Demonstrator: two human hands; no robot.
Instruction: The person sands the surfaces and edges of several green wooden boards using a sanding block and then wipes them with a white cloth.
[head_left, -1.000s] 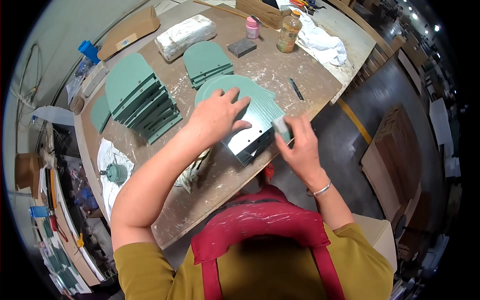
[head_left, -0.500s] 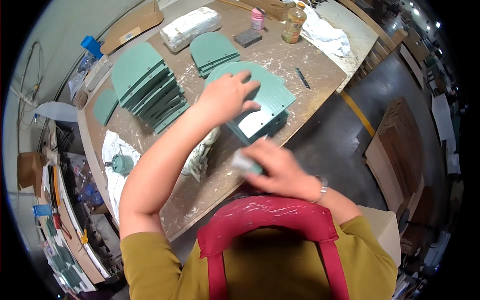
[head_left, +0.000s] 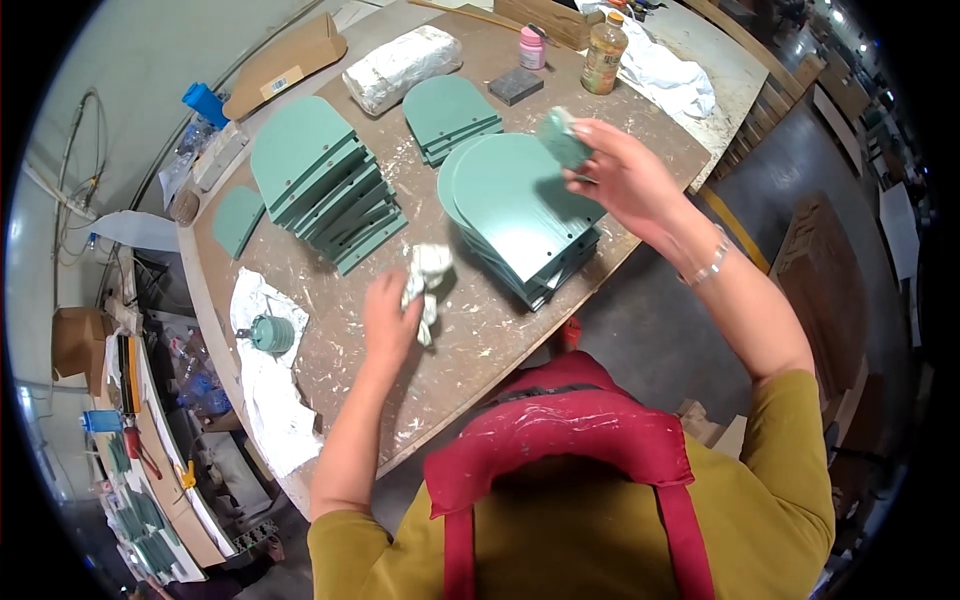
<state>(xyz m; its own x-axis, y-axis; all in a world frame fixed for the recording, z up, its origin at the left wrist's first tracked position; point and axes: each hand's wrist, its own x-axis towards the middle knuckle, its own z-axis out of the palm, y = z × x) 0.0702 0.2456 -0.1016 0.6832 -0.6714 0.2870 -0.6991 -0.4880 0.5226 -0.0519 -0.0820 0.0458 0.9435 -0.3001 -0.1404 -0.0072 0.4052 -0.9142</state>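
Note:
My right hand is raised over the far right part of a stack of green round-ended panels. Its fingers pinch a small green-and-white pad, whose exact kind I cannot make out. Left of that stack, my left hand is closed on a crumpled whitish rag just above the table. A taller, staggered pile of similar green panels stands at the left, and a lower pile lies farther back. One loose green panel rests by the left edge.
On the worktable are a green jar on a white cloth, a wrapped white roll, a dark block, a pink bottle and an amber bottle. A cardboard tray stands at the back left.
My left hand has left the top of the near stack and taken hold of the rag. My right hand has risen from the front edge to the stack's far right, carrying the pad.

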